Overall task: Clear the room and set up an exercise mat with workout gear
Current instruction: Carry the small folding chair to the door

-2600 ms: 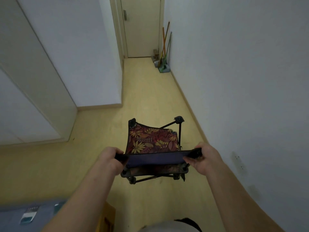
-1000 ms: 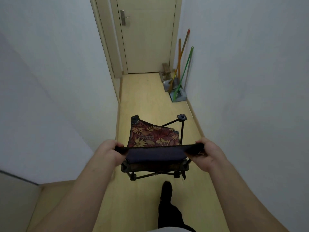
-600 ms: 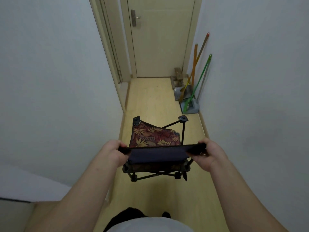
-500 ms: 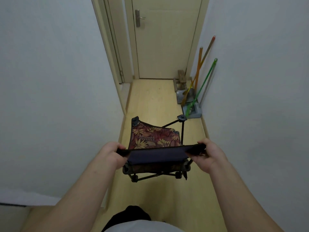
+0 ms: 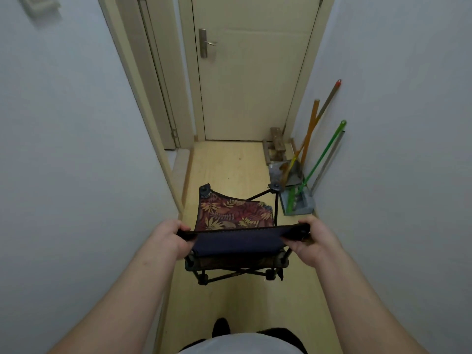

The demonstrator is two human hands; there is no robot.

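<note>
A small folding camp chair (image 5: 233, 214) with a red leaf-patterned seat, a dark blue back panel and a thin black frame hangs in front of me above the floor. My left hand (image 5: 169, 240) grips the left end of the back panel's top edge. My right hand (image 5: 310, 241) grips the right end of that edge. No exercise mat or workout gear is in view.
I stand in a narrow hallway between white walls, on a light wooden floor (image 5: 227, 164). A shut beige door (image 5: 250, 72) ends the hall. Brooms and dustpans (image 5: 297, 180) lean in the right corner. A doorway (image 5: 155, 98) lies on the left.
I have walked down the hallway with the chair held in both hands. The door and the brooms are now much closer. My grip on the chair is unchanged.
</note>
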